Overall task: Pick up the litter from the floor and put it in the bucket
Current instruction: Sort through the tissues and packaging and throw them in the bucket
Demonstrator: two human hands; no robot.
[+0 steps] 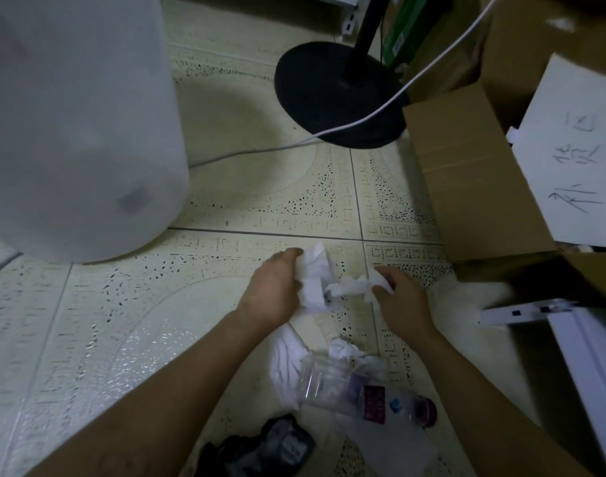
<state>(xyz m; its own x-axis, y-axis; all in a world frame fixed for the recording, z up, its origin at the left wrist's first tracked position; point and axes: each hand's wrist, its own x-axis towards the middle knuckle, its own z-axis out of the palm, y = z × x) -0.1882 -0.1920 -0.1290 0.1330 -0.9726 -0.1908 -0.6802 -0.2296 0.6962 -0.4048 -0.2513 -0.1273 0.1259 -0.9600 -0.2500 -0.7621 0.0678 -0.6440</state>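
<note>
Low over the tiled floor (pixel 129 304), the left hand (pixel 274 290) grips a folded tissue (pixel 312 277) and the right hand (pixel 401 297) pinches a crumpled wad (pixel 353 287); the two papers meet between the hands. More litter lies nearer the person: a clear bottle (pixel 363 390), white paper (pixel 288 359) and a dark wrapper (pixel 270 449). The white bucket (pixel 81 132) stands far left, well apart.

Only two arms of the person show, both bare along all of their visible length. The left forearm (pixel 177 390) looks broad and smooth, and the right forearm (pixel 484 390) looks slimmer. The left hand (pixel 277 287) and the right hand (pixel 401 297) are bare as well. Nails and finer skin detail are lost in the dim, soft light.
</note>
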